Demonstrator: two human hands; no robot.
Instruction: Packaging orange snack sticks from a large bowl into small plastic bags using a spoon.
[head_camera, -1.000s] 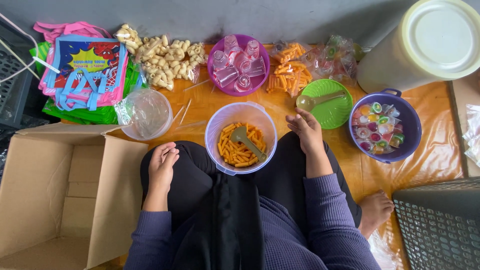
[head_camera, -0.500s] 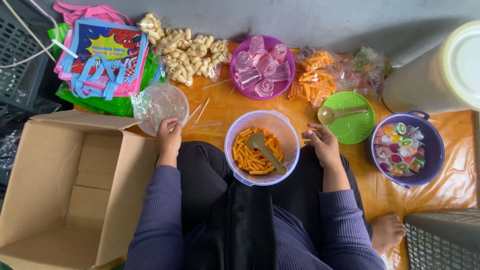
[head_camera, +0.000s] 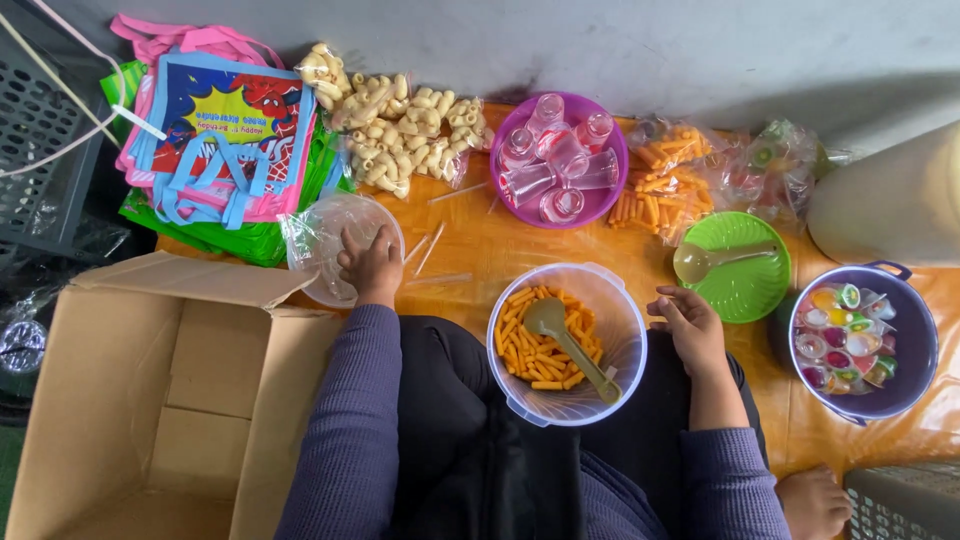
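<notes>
Left hand reached into the clear plastic bag on the floor, far left; grip unclear. Bag looked light, flimsy, slippery; best pinched at rim. Right hand loosely released.

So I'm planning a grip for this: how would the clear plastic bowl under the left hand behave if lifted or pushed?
The clear plastic bowl looks thin and see-through, so probably light and somewhat flexible under the left hand. It seems wrapped in crinkled film, so likely slippery. Nothing heavy shows inside, so a push would probably slide it across the orange mat.
</notes>
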